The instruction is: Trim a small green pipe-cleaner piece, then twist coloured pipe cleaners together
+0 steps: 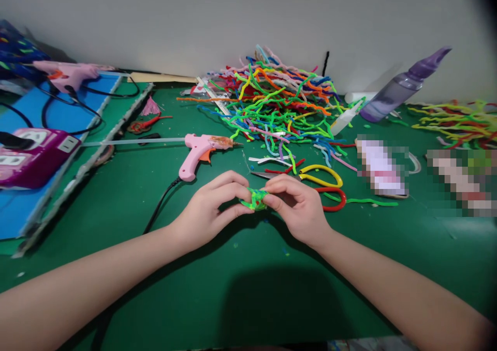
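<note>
Between my two hands is a small green pipe-cleaner piece [257, 200] with touches of blue, yellow and red. My left hand [217, 203] pinches its left side, and my right hand [298, 206] grips the right side with thumb and fingers. Both hands hover low over the green table. Just behind my right hand lie scissors [321, 175] with one yellow and one red handle loop, partly hidden by my fingers. A pink hot glue gun [198, 151] rests beyond my left hand, its glue stick poking out to the left.
A heap of colourful pipe cleaners [272, 102] lies at the back, near a small white bottle [345, 119] and a tilted purple bottle [399, 92]. At left are a purple power strip [39, 157], a blue board [19, 206] and another pink glue gun [70, 74]. Blurred-out phone-like objects [382, 167] lie right.
</note>
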`<state>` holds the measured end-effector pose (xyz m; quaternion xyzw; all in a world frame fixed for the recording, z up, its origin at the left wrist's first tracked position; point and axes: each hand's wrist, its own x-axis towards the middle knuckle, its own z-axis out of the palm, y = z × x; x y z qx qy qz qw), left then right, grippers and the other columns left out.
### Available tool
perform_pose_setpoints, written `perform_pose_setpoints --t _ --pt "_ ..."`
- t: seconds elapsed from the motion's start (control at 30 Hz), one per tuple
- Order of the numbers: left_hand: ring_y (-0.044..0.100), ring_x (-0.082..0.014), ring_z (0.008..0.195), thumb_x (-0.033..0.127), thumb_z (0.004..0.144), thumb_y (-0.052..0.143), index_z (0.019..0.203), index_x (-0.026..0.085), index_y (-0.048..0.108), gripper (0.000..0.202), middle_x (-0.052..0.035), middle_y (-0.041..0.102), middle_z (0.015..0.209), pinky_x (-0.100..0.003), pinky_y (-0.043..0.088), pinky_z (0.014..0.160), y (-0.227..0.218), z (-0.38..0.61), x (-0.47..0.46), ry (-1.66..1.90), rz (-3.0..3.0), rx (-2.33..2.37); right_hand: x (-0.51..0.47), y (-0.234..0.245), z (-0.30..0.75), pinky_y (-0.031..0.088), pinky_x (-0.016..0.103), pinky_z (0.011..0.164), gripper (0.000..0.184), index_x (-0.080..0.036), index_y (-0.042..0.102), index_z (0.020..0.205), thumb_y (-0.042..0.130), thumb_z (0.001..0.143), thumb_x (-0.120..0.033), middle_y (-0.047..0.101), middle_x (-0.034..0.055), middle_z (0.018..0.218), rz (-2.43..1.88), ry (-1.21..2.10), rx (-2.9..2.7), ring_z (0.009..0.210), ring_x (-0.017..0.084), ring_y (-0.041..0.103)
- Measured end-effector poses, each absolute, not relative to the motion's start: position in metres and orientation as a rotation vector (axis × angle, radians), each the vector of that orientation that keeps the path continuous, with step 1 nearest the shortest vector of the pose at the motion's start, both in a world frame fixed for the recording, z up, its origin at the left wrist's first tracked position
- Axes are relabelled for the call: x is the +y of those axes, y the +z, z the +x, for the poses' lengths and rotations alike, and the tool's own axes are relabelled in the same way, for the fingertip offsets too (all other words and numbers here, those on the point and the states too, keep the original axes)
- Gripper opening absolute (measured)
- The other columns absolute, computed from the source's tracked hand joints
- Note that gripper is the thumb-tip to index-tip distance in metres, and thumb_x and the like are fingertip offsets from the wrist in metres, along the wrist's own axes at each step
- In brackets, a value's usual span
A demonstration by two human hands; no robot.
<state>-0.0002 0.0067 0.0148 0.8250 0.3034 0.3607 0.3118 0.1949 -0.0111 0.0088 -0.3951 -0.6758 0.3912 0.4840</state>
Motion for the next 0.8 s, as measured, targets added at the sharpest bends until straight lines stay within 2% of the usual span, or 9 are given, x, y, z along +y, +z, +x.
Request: perform_pose_setpoints --t 0.2,0.3,0.4,0.57,0.67,0.73,0.8 --pt "0.057 -0.0111 0.090 0.013 0.081 0.059 0.085 0.018 0.059 0.006 -0.0028 0.058 0.093 -0.022 0.045 0.082 0.013 0.000 0.005 1.015 2.181 0.888 -0.005 0.008 0.200 0.049 0.029 0.073 0.009 -0.020 0.068 0.084 0.066 0.077 -0.014 0.064 0.0029 0.083 -0.963 0.885 -1.654 0.081 0.014 0.060" --pt "0.059 -0.0116 0.093 0.012 0.081 0.059 0.099 0.021 0.059 0.020 -0.0028 0.061 0.098 -0.024 0.045 0.086 0.010 -0.001 0.000 1.044 2.182 0.914 0.000 0.009 0.206 0.049 0.031 0.077 0.015 -0.021 0.070 0.087 0.068 0.075 -0.013 0.066 0.0030 0.085 -0.948 0.769 -1.713 0.083 0.015 0.061" --pt "0.062 -0.0116 0.086 0.015 0.079 0.063 0.113 0.023 0.051 0.036 -0.0007 0.063 0.093 -0.025 0.047 0.085 0.007 -0.001 -0.005 1.085 2.034 0.979 0.003 0.008 0.209 0.049 0.031 0.076 0.017 -0.023 0.070 0.090 0.068 0.075 -0.014 0.066 0.0029 0.086 -0.973 0.729 -1.689 0.085 0.016 0.061" --pt "0.063 -0.0154 0.084 0.028 0.071 0.072 0.116 0.022 0.050 0.051 -0.0029 0.062 0.096 -0.030 0.051 0.081 0.005 0.000 -0.003 1.100 1.964 1.082 0.003 0.005 0.209 0.049 0.032 0.078 0.019 -0.024 0.071 0.092 0.068 0.075 -0.016 0.067 0.0030 0.089 -0.987 0.718 -1.727 0.086 0.017 0.062" --pt "0.061 -0.0146 0.077 0.031 0.070 0.072 0.109 0.021 0.056 0.044 -0.0018 0.062 0.088 -0.029 0.051 0.076 0.007 0.000 0.001 1.069 2.056 1.078 0.002 0.004 0.208 0.050 0.033 0.079 0.018 -0.025 0.070 0.093 0.067 0.076 -0.019 0.068 0.0030 0.090 -0.975 0.692 -1.792 0.087 0.017 0.063" --pt "0.058 -0.0128 0.073 0.029 0.074 0.069 0.102 0.020 0.060 0.031 -0.0003 0.060 0.080 -0.027 0.050 0.072 0.007 0.000 0.002 1.045 2.092 1.084 0.001 0.005 0.208 0.050 0.034 0.080 0.018 -0.025 0.070 0.095 0.066 0.077 -0.020 0.068 0.0034 0.092 -0.964 0.674 -1.841 0.087 0.018 0.063" --pt "0.057 -0.0117 0.072 0.026 0.080 0.063 0.104 0.020 0.058 0.026 0.0004 0.058 0.078 -0.026 0.049 0.072 0.007 0.001 0.002 1.035 2.075 1.105 0.001 0.007 0.208 0.051 0.035 0.079 0.017 -0.024 0.069 0.095 0.065 0.078 -0.021 0.067 0.0041 0.092 -0.968 0.624 -1.879 0.086 0.018 0.063"
